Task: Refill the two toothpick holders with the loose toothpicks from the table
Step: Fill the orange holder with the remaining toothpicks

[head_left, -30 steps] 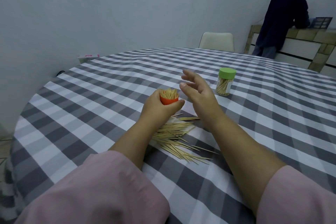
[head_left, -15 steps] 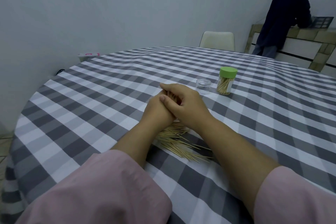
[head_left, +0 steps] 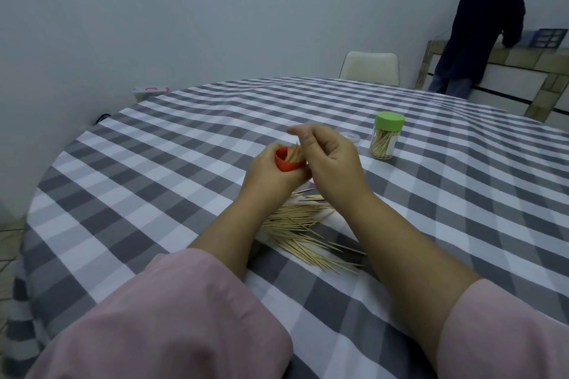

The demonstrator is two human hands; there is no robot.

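My left hand point(head_left: 269, 178) grips a small orange holder point(head_left: 284, 164), tilted toward the right and stuffed with toothpicks. My right hand point(head_left: 332, 160) is curled over its mouth, thumb and fingers pinching the tops of the toothpicks standing in it. A heap of loose toothpicks point(head_left: 303, 226) lies on the checked tablecloth between my forearms. The second holder point(head_left: 385, 140), a clear jar with a green lid and toothpicks inside, stands upright to the right of my hands.
A small clear round piece point(head_left: 351, 137) sits behind my right hand, next to the green-lidded jar. The round table point(head_left: 184, 163) wears a grey-white checked cloth. A white chair point(head_left: 371, 68) stands at the far side. A person point(head_left: 486, 28) stands at a counter far right.
My right hand, open and apart a second ago, covered the orange holder and now has lifted a little, pinching the toothpick tops. The holder has tilted rightward in my left hand.
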